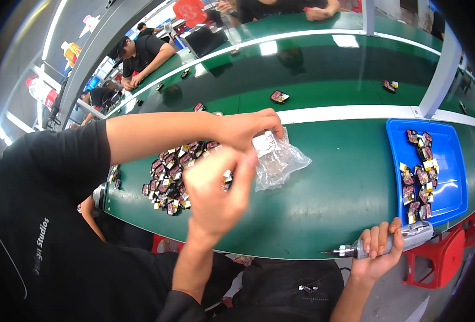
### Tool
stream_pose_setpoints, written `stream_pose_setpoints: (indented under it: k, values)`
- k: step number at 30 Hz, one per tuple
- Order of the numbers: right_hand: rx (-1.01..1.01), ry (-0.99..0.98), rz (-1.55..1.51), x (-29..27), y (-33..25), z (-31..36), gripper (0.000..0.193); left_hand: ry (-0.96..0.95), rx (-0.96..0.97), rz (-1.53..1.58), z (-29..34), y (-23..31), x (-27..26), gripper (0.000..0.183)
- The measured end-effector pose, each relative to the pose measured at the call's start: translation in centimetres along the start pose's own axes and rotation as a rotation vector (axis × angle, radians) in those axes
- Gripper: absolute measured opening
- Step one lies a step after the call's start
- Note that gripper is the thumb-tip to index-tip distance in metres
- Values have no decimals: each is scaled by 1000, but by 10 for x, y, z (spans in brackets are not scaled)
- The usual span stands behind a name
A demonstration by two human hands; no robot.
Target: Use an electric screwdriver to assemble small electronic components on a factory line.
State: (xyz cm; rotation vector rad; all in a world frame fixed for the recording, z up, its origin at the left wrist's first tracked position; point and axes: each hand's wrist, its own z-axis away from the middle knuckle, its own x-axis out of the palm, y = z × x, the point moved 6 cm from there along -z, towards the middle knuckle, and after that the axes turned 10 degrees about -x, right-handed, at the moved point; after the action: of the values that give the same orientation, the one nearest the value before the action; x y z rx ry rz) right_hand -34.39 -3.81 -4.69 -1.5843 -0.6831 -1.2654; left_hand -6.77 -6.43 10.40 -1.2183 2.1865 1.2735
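Observation:
My right hand point(380, 247) is wrapped round a grey electric screwdriver point(409, 236) at the bench's front edge, its thin bit point(331, 251) pointing left. My left hand point(216, 188) is raised over the bench, smeared by motion, so its fingers' hold cannot be made out. Behind it lies a heap of small black parts point(167, 180) with yellow and white tabs. A co-worker's hand point(251, 129) reaches in from the left, above mine, at a clear plastic bag point(283, 163) with white contents. My left hand partly hides the heap.
A blue tray point(449, 188) holding several similar parts stands at the right on the green bench point(323, 214). Beyond a white rail point(350, 111), single parts point(279, 96) lie on a dark green belt. Red stools point(436, 263) stand below right. Other people sit along the line.

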Motion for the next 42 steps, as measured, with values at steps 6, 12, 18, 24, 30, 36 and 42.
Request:
stream_pose_setpoints:
  k: [6, 12, 18, 24, 30, 36, 42]
  values:
    - [53, -35, 36, -14, 5, 4, 11, 55, 74, -289, -161, -49, 5, 15]
    - [108, -85, 51, -13, 11, 2, 13, -1021, 408, 17, -68, -100, 108, 41]
    - [98, -23, 82, -19, 6, 0, 17, -1050, 512, 94, -68, -94, 118, 44]
    - [193, -66, 49, 0, 1, 2, 17, -987, 399, 139, -66, -103, 112, 44]
    - [230, -48, 11, -7, 5, -2, 16, -978, 372, 113, -57, -109, 104, 44]
    - [113, -103, 16, -17, 7, -4, 18, -842, 362, 81, -60, -108, 101, 44]
    - [157, -113, -13, -11, 9, -4, 16, -824, 306, 152, -56, -120, 100, 45]
